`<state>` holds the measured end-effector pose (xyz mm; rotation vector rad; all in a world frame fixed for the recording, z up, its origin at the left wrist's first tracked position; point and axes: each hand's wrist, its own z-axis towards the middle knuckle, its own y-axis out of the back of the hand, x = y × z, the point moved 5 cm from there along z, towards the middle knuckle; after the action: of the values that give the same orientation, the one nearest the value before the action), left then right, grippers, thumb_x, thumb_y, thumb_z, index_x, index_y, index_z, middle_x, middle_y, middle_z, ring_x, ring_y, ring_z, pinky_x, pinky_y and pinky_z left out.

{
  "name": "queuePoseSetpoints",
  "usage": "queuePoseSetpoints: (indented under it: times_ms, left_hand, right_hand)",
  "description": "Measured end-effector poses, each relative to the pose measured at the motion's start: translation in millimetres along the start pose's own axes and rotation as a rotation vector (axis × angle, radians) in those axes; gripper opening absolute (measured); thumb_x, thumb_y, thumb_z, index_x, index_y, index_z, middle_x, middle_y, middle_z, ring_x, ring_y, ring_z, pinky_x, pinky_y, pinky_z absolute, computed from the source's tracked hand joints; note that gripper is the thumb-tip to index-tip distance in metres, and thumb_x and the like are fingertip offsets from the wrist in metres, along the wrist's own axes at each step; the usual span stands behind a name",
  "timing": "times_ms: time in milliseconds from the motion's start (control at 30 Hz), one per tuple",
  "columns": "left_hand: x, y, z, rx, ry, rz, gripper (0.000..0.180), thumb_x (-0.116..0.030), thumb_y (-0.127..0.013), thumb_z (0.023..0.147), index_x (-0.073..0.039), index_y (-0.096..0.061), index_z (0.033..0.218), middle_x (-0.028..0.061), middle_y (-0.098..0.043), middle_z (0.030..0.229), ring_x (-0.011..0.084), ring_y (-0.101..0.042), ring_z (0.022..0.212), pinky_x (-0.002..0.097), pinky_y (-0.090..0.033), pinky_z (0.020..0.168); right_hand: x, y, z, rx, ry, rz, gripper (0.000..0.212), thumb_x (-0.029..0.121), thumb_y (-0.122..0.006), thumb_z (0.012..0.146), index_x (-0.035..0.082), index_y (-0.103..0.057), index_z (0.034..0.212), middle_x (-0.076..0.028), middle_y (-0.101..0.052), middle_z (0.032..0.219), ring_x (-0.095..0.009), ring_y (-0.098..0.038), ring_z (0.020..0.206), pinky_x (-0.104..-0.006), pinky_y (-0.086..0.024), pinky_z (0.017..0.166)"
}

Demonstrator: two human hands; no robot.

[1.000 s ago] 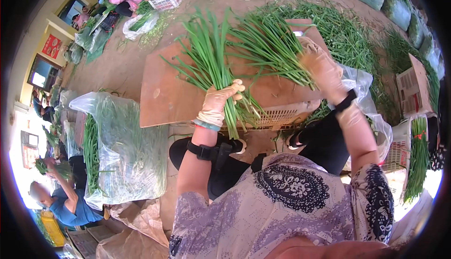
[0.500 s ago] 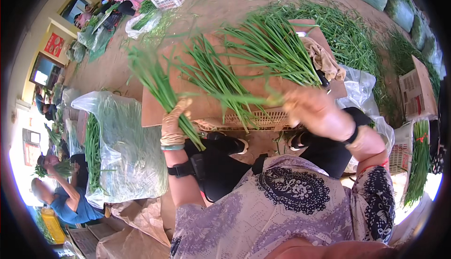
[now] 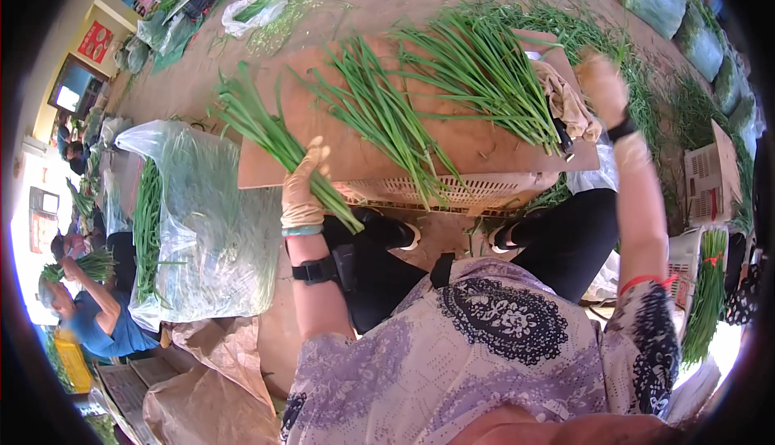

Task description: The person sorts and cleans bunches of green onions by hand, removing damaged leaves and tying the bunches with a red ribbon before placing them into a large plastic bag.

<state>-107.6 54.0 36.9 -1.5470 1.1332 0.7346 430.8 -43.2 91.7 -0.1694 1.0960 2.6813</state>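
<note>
Dirt floor (image 3: 387,1) w/ loose greens scattered across the top right of the view. Big clear plastic bag (image 3: 202,227) stands open on the person's left, more long green stalks inside it along its left wall. Brown board serving as table (image 3: 355,146) lies flat on an upturned cream plastic crate (image 3: 452,191), just in front of the knees; black trousers and shoes show beneath its near edge. Two loose piles of green chives on the board: centre pile (image 3: 379,114) fanned w/ cut ends toward the person, some stalks hanging over the near edge, and a bigger pile (image 3: 484,73) toward the right. Crumpled beige cloth (image 3: 569,102) at the board's right edge, beside a dark object I can't make out. Left hand (image 3: 300,191), in a tan glove w/ black wrist strap lower on the forearm, has its fingers clamped round a bunch of chives (image 3: 266,134); bunch is off the board's left corner, over the gap btwn board and bag, tips pointing up-left, cut ends down-right past the fist. Right hand (image 3: 601,81), also gloved, raised at the board's far right corner near the cloth; blurred, can't tell whether its fingers are apart or together, nothing clearly in it. Another person (image 3: 89,316) in blue at far left holds their own green bunch.
</note>
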Motion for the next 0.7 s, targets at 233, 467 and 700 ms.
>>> queuePoseSetpoints:
  times_ms: [233,467,700]
  left_hand:
    - [30.0,-24.8,-4.6,-0.009,0.131,0.042,0.031,-0.021,-0.067,0.081,-0.011,-0.063,0.110,-0.0014,-0.064,0.085,0.0065,-0.049,0.061,0.0215,-0.044,0.053]
    - [20.7,-9.4,-14.4,-0.029,0.071,0.104,0.030,-0.020,-0.066,0.082,-0.007,-0.062,0.109,0.0047,-0.064,0.092,0.0090,-0.051,0.065,0.0219,-0.045,0.052]
    - [35.7,-32.6,-7.6,0.186,0.121,-0.141,0.032,-0.022,-0.063,0.085,-0.006,-0.061,0.112,0.0043,-0.063,0.096,0.0082,-0.050,0.066,0.0222,-0.044,0.059]
  right_hand:
    - [308.6,45.7,-40.7,0.615,0.054,0.648,0.038,0.043,-0.060,0.076,0.006,-0.061,0.070,-0.017,-0.060,0.065,-0.032,-0.061,0.060,-0.0420,-0.047,0.052]
    - [242.1,-2.8,-15.6,1.204,-0.412,1.382,0.027,0.024,-0.050,0.084,0.002,-0.066,0.086,-0.009,-0.066,0.074,-0.014,-0.064,0.064,-0.0257,-0.050,0.056]
    - [214.5,59.4,38.5,0.626,-0.175,0.990,0.019,0.027,-0.054,0.078,0.010,-0.064,0.077,-0.011,-0.061,0.069,-0.029,-0.060,0.067,-0.0396,-0.047,0.065]
